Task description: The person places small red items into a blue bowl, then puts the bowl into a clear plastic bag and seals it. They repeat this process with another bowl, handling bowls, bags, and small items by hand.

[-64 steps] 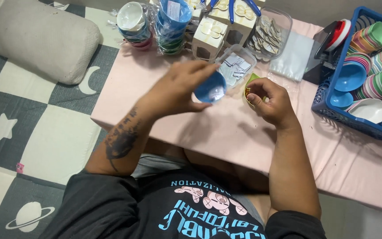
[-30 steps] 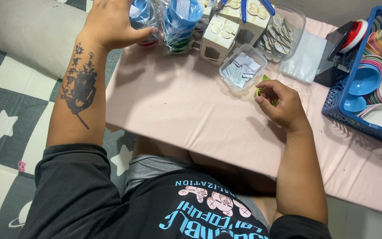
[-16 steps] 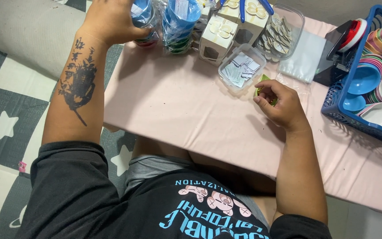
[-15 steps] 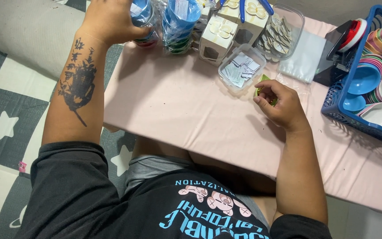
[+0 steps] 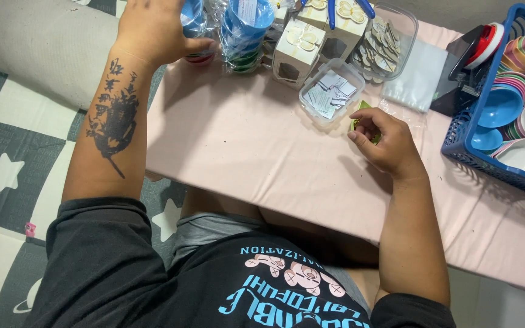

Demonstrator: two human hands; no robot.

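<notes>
Clearly left hand (image 5: 153, 27) is wrapped round the wrapped blue bowl stack (image 5: 191, 18); neighbouring stack (image 5: 245, 27) just beside may topple. Right hand (image 5: 387, 143) pinches something green (image 5: 363, 109), probably a small piece.

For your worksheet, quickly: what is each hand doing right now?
Left hand: closed around a stack of blue bowls.
Right hand: fingers curled on a small green piece.

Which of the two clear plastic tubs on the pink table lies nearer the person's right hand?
The smaller clear tub of white paper slips, just beyond the right hand. The larger tub, holding round tags, sits farther back.
</notes>
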